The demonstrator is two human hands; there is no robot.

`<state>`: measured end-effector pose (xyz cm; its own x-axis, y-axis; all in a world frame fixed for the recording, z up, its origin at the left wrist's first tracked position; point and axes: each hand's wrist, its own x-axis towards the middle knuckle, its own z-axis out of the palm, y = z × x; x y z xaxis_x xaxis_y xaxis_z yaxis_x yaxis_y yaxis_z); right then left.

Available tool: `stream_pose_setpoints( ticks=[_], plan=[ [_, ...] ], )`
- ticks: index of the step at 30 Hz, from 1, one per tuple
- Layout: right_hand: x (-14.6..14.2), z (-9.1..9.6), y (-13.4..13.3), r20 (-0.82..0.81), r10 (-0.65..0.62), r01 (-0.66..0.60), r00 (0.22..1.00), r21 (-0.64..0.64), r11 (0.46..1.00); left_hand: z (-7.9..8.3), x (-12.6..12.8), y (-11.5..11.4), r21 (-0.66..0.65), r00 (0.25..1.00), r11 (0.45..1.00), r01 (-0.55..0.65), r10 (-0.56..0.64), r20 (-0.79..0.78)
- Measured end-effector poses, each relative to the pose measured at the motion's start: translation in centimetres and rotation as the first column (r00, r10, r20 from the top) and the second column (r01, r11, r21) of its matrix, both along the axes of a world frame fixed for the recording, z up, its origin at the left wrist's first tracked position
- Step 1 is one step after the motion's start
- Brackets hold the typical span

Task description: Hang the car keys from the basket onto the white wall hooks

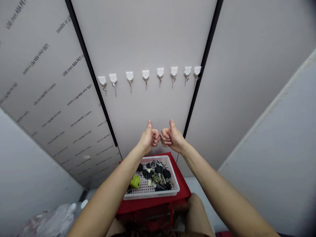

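Note:
My left hand (149, 137) and my right hand (171, 136) are held up side by side in front of a grey wall panel, each a closed fist with the thumb pointing up. Neither holds anything. They nearly touch at the knuckles. Below them a white perforated basket (172, 171) holds several keys (158, 176) with black heads, key rings and a yellow-green tag (135, 181). Above the hands a row of several white adhesive hooks (145, 75) is stuck across the panel, all bare.
The basket rests on a red stool or box (182, 189) close to my knees. Black vertical strips (197, 85) frame the hook panel. A printed protective-film panel (54, 98) stands at the left, a crumpled clear plastic bag (51, 220) lies at the lower left.

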<state>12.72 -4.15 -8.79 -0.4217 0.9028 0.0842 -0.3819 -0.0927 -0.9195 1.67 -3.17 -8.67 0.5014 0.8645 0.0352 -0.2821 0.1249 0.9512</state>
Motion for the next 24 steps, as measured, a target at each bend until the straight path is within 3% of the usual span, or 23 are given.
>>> stream_pose_setpoints(
  ticks=[10,14,16,19,22,24],
  plan=[
    [-0.7,-0.6,-0.1,0.119,-0.055,0.056,0.991,-0.003,0.998,-0.8,-0.3,0.0,-0.007,0.997,0.999,-0.032,0.032,-0.067],
    [-0.7,-2.8,0.0,0.351,-0.165,0.139,0.922,0.098,0.985,-3.0,-0.5,-0.1,0.008,0.974,0.997,-0.081,0.081,-0.212],
    [-0.5,-4.7,0.0,0.555,-0.269,0.165,0.787,0.231,0.959,-5.1,-0.8,-0.2,0.057,0.928,0.990,-0.129,0.141,-0.345],
    [-0.1,-7.8,-0.3,0.821,-0.402,0.065,0.405,0.413,0.908,-9.0,-1.3,-0.4,0.234,0.760,0.954,-0.186,0.291,-0.582],
    [-0.2,-10.0,-0.7,0.892,-0.453,-0.094,0.005,0.451,0.887,-12.3,-1.7,-1.0,0.363,0.593,0.923,-0.125,0.363,-0.719],
    [-0.6,-10.5,-0.9,0.879,-0.446,-0.156,-0.168,0.423,0.893,-13.6,-1.8,-1.5,0.382,0.545,0.921,-0.078,0.360,-0.757]
  ],
)
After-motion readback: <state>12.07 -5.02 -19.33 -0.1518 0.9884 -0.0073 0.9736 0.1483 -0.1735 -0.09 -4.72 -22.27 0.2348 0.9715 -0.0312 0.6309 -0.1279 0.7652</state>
